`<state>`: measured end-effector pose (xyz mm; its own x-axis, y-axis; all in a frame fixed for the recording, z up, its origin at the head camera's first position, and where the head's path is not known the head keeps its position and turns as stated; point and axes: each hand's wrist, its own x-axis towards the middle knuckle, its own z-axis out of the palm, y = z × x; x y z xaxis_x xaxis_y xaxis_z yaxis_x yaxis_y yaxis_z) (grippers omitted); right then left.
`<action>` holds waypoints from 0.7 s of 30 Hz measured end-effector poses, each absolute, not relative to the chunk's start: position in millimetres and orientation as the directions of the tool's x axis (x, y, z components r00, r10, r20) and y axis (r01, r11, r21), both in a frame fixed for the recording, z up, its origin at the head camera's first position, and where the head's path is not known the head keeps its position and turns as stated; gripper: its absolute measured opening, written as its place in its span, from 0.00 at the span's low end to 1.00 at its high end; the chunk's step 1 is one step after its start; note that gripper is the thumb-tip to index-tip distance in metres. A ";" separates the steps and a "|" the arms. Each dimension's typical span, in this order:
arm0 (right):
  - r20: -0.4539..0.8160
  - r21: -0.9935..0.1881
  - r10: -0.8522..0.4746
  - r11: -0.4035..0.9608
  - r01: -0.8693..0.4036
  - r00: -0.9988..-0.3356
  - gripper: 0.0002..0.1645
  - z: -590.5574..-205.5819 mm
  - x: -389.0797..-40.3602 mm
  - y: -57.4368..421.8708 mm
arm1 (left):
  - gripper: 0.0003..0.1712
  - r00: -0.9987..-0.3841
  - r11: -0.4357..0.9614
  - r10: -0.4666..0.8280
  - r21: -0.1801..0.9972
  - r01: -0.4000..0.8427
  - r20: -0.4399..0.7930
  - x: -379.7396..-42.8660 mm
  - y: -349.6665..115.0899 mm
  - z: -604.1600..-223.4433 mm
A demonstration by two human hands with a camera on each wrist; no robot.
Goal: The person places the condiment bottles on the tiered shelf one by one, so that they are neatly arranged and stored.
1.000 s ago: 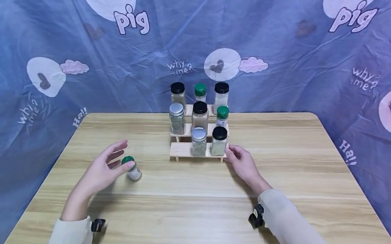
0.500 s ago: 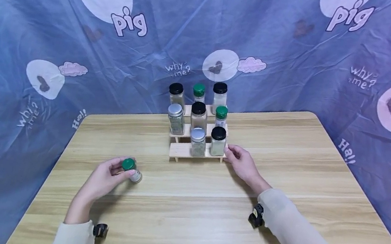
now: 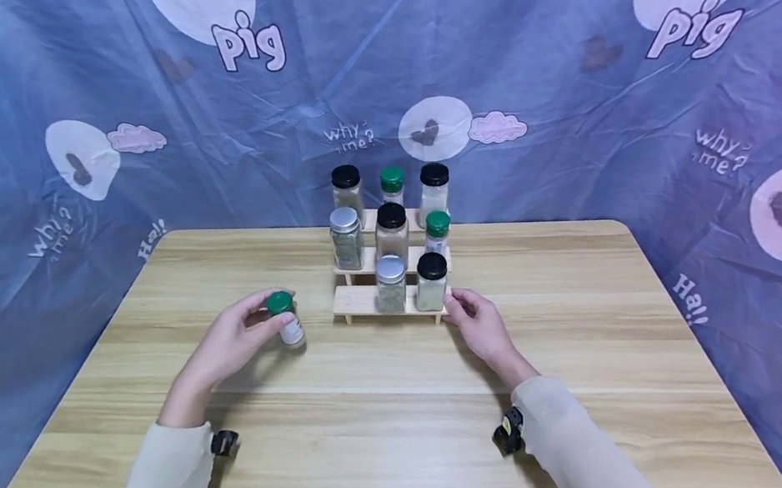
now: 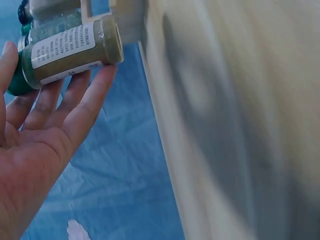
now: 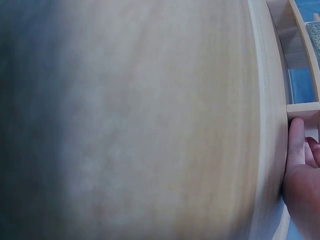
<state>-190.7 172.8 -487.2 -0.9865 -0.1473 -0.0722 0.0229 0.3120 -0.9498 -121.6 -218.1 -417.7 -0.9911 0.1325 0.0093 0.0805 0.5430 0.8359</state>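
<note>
My left hand (image 3: 232, 343) pinches a small spice jar (image 3: 291, 330) with a green cap, tilted just over the table left of the rack. In the left wrist view, the jar (image 4: 67, 50) shows a printed white label and brownish contents, with fingers beneath it. At the right end of the three-tier wooden spice rack (image 3: 356, 299), my right hand (image 3: 484, 330) grips the lowest tier by its end. The right wrist view catches the hand (image 5: 305, 185) against the rack's end piece (image 5: 302, 107); some of its fingers are cut off by the frame.
Several jars stand on the rack: black-capped ones (image 3: 430, 284), silver-capped ones (image 3: 390, 286) and green-capped ones (image 3: 437, 230). The rack is on a wood-grain table (image 3: 361, 442). A blue printed cloth (image 3: 289, 111) hangs behind and at the sides.
My left hand has closed its fingers on the green-capped jar, then lifted it slightly and moved it right, toward the rack. The right hand stays at the rack's end.
</note>
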 end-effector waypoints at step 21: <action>-0.067 -0.950 -0.148 0.313 0.018 -0.987 0.28 -491.0 -191.7 173.5 | 0.26 -0.977 0.486 0.204 0.859 0.159 0.065 -182.5 -142.3 -413.4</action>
<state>-191.7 173.5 -491.0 -0.9868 -0.1477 -0.0670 0.0176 0.3129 -0.9496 -182.5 -142.3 -413.4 -0.9767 0.2043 0.0652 0.1590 0.4860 0.8594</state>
